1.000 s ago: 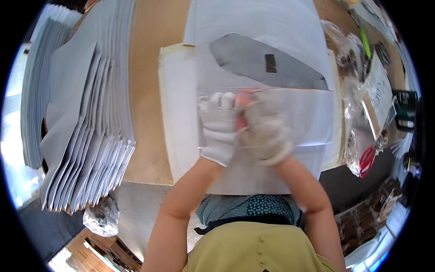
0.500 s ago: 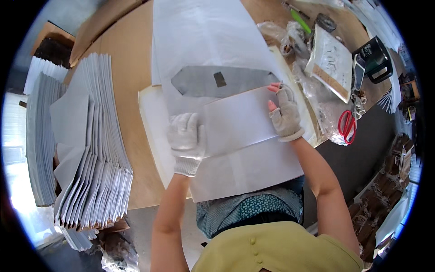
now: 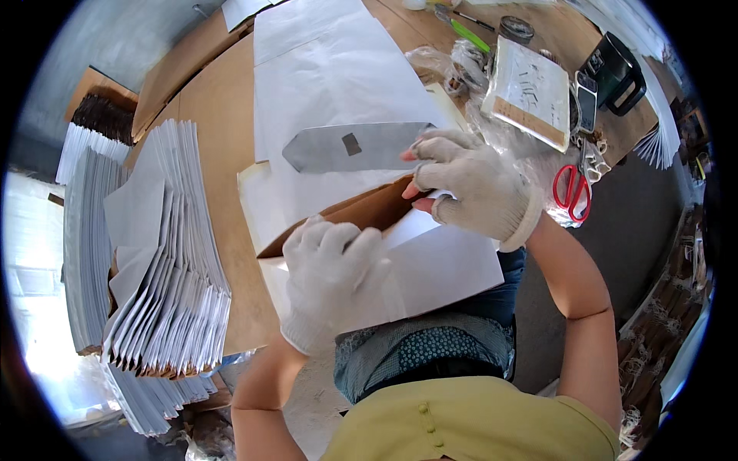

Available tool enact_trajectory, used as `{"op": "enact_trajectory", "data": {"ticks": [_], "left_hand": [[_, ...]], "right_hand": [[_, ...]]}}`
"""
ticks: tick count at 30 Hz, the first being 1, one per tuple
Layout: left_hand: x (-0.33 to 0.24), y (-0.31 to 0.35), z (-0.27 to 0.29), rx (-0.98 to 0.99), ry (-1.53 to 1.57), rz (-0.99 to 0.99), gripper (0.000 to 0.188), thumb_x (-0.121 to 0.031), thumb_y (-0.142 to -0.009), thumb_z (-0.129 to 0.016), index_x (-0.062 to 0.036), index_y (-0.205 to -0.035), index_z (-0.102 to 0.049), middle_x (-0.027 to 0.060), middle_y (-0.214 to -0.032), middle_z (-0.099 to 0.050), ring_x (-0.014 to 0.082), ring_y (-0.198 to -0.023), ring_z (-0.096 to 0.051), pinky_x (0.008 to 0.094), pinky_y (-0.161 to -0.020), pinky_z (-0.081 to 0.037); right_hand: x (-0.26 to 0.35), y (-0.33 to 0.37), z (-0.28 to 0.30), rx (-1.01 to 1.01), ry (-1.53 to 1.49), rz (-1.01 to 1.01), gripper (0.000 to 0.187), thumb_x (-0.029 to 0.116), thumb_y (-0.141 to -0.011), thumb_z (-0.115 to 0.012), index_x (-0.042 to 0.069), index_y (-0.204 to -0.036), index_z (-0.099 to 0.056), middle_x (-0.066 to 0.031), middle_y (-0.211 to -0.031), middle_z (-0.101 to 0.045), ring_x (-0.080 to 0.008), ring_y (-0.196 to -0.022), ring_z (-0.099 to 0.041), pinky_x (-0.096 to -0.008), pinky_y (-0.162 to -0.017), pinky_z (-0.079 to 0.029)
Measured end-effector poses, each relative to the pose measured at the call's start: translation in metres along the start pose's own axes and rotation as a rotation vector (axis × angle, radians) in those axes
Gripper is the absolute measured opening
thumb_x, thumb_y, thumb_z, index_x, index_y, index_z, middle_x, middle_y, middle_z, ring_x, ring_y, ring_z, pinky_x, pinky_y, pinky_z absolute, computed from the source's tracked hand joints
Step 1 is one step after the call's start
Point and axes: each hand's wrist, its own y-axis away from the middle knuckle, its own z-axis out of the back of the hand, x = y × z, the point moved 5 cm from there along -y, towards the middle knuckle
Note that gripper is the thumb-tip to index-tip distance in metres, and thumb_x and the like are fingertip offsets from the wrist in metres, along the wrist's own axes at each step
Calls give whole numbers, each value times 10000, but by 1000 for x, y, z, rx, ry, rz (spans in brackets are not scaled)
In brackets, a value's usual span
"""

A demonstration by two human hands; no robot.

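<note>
A white paper bag (image 3: 446, 269) with a brown inner side (image 3: 365, 209) lies on the near part of the table, its upper layer lifted so that a long brown gap shows. My left hand (image 3: 330, 280), in a white knitted glove, is curled over the bag's left part, fingers bent on the paper and slightly blurred. At the bag's right end is my right hand (image 3: 473, 184), in a fingerless white glove, its fingers apart and bare tips touching the brown edge. Just beyond lies a grey paper strip (image 3: 323, 150) with pointed ends and a small dark patch.
Stacks of folded white paper bags (image 3: 173, 261) stand at the left. White sheets (image 3: 330, 69) cover the table's middle. At the right are red-handled scissors (image 3: 570, 192), a wrapped white packet (image 3: 530, 92), a phone (image 3: 586, 104), a dark mug (image 3: 615, 73) and crumpled plastic.
The bag's upper layer has come up, showing its brown inside. My left hand has moved nearer and rightward; my right hand has shifted slightly left and turned over the edge. The view has shifted.
</note>
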Motion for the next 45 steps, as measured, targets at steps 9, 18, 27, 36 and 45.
{"op": "enact_trajectory", "data": {"ticks": [9, 18, 27, 36, 45], "left_hand": [[-44, 76, -99, 832, 89, -168, 230, -243, -973, -576, -65, -901, -703, 108, -912, -648, 342, -922, -687, 476, -770, -592], [19, -16, -250, 777, 427, 329, 474, -333, -1092, -416, -49, -1445, -556, 185, -1367, -666, 375, -1228, -668, 442, -1041, -570], [9, -27, -241, 835, 811, 419, 521, -344, -1081, -439, -32, -1486, -539, 189, -1460, -623, 324, -1295, -629, 421, -1082, -529], [104, -77, -157, 955, 1154, 627, 449, -339, -1011, -700, -1, -1306, -722, 118, -1125, -756, 178, -1082, -681, 287, -881, -561], [82, -71, -175, 657, 302, 415, 324, -348, -1024, -587, -89, -1135, -746, 213, -964, -727, 393, -974, -713, 473, -872, -547]], "right_hand": [[-30, 27, 8, 3, 81, -182, 110, 192, -835, -732, 120, -918, -729, -81, -943, -717, -285, -1015, -695, -399, -967, -531], [-102, 129, -38, 111, 322, -378, 173, 83, -817, -697, 104, -973, -768, -101, -1071, -698, -328, -1087, -663, -428, -940, -546], [-48, 155, -61, -178, -157, -551, 429, 108, -901, -671, 79, -1328, -689, -188, -1354, -678, -388, -1306, -609, -503, -1188, -417], [-35, 150, -90, 84, 132, -453, 575, 305, -965, -670, 98, -1498, -603, -188, -1527, -583, -387, -1444, -524, -547, -1256, -335], [22, 175, -130, 333, 202, -235, 649, 326, -905, -720, 216, -1531, -589, -129, -1681, -419, -361, -1590, -316, -515, -1312, -240]]}}
